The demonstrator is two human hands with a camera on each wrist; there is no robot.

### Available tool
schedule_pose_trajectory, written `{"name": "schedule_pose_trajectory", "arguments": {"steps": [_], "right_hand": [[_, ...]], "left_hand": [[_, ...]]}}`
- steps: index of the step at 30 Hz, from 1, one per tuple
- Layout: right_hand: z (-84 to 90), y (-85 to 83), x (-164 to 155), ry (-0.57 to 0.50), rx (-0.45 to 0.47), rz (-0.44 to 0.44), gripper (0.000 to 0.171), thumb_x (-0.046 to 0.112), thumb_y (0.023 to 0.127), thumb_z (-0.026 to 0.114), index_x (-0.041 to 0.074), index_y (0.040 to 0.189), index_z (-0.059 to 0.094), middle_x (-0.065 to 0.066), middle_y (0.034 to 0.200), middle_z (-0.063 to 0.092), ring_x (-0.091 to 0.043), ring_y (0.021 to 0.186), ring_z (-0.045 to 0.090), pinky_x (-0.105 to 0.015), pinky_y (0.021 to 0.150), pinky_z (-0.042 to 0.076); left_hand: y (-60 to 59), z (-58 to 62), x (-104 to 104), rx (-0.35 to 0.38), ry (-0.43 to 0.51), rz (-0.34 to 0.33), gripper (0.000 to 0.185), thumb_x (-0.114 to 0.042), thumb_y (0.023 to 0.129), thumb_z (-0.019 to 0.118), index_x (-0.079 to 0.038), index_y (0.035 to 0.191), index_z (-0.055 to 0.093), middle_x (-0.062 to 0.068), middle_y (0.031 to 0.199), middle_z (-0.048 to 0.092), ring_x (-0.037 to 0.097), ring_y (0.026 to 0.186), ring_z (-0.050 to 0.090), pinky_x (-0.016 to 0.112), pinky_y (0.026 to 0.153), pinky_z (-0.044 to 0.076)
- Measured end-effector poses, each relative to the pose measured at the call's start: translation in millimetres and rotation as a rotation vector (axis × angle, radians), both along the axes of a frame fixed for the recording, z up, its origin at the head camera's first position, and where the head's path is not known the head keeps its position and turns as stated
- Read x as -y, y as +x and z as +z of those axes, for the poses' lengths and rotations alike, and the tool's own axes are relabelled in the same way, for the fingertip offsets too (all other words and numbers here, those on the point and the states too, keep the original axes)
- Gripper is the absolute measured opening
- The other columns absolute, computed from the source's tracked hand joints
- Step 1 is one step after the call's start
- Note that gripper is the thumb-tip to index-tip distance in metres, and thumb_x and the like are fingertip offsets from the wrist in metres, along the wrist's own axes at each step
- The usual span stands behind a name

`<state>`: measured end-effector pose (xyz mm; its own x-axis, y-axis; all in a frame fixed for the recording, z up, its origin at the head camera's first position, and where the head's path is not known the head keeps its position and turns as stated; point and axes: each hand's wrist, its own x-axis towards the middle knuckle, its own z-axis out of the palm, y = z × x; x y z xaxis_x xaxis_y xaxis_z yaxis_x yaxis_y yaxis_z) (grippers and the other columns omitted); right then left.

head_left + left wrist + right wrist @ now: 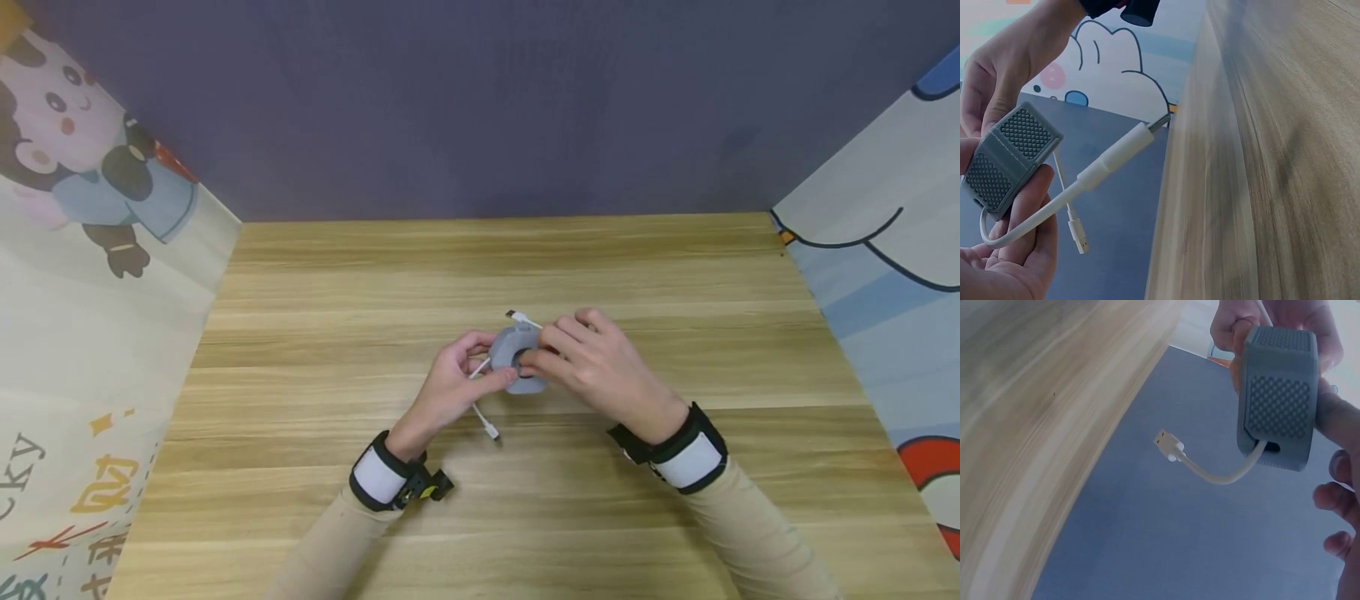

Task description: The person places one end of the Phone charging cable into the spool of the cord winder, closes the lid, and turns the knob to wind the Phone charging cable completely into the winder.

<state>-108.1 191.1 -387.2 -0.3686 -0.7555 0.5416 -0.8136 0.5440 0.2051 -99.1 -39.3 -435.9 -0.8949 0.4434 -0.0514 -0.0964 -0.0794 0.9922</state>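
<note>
I am holding a grey cable winder [517,358] above the middle of the wooden counter [675,275], my left hand [450,387] fingers curling round it, my right hand [600,367] pinching it, white cable [483,421] ends dangling out both sides

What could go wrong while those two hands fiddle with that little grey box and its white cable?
The grey box is held above the wooden table between the left hand and right hand, so a slipped grip could drop it. Both ends of the white cable dangle free; one plug might snag a finger, or a hard tug could strain the cable where it leaves the box.
</note>
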Motion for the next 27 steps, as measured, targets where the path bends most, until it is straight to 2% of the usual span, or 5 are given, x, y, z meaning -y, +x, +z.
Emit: {"name": "schedule_pose_trajectory", "arguments": {"steps": [9,15,24,27], "right_hand": [[-4.9,2.1,4.6,-0.071,0.000,-0.030,0.040,0.038,0.109,0.051,0.013,0.095,0.079,-0.001,0.087,0.066,-0.019,0.076,0.058,-0.038,0.072,0.047],[-9.0,5.3,8.2,-0.112,0.007,-0.079,0.043,0.038,0.109,0.049,0.011,0.096,0.080,-0.002,0.087,0.068,-0.022,0.077,0.060,-0.041,0.073,0.046],[-17.6,7.3,16.5,-0.241,-0.020,-0.100,0.037,0.034,0.105,0.059,0.005,0.088,0.074,-0.005,0.079,0.060,-0.025,0.070,0.056,-0.042,0.070,0.042],[-18.8,7.5,18.4,-0.270,-0.021,-0.107,0.036,0.033,0.105,0.061,0.004,0.086,0.071,-0.005,0.076,0.057,-0.024,0.068,0.054,-0.042,0.069,0.041]], "left_hand": [[0.7,1.5,1.4,0.022,0.010,0.018,0.048,-0.006,0.093,0.071,0.008,0.135,0.054,0.025,0.133,0.063,0.023,0.105,0.074,0.033,0.092,0.059],[0.1,2.5,1.7,0.029,0.024,0.028,0.048,-0.006,0.092,0.071,0.007,0.135,0.054,0.024,0.134,0.062,0.015,0.100,0.074,0.031,0.089,0.060],[-0.4,-1.0,4.1,0.027,-0.006,0.033,0.051,-0.016,0.091,0.074,0.004,0.134,0.055,0.020,0.132,0.063,0.008,0.092,0.073,0.020,0.079,0.057],[-0.5,-1.5,4.2,0.022,0.004,0.030,0.051,-0.015,0.091,0.074,0.004,0.134,0.056,0.020,0.133,0.063,0.006,0.090,0.072,0.019,0.078,0.055]]}}
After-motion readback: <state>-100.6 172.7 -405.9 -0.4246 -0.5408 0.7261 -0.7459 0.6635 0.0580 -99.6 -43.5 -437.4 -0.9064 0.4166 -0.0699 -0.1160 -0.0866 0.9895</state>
